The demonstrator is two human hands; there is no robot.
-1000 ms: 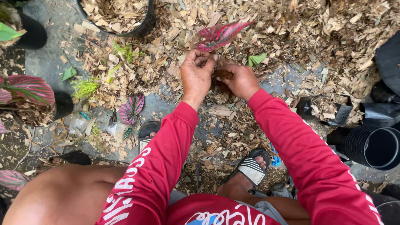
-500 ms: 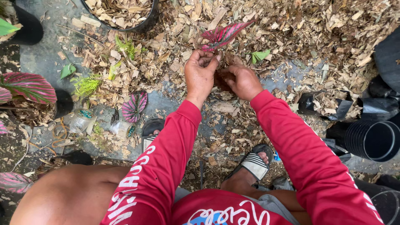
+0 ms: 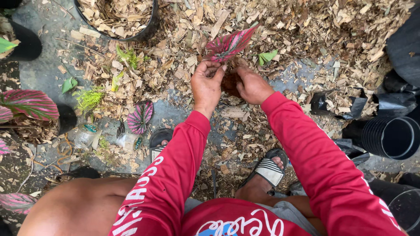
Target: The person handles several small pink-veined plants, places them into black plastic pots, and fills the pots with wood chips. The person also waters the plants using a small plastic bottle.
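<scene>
Both hands, the left hand [image 3: 206,83] and right hand [image 3: 253,85], stay close together on the brown root clump [image 3: 230,83], and the pink striped leaf [image 3: 230,43] above it now stands a bit higher, so the little plant looks freed.

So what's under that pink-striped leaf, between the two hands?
A dark reddish-brown clump, likely the root ball, shows between the left hand and right hand, below the pink-striped leaf. The fingers cover its sides and the stem; wood chips lie beneath.

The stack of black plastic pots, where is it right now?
In the head view the stack of black plastic pots lies on its side at the far right, beyond the right hand, beside crumpled black plastic bags.
</scene>
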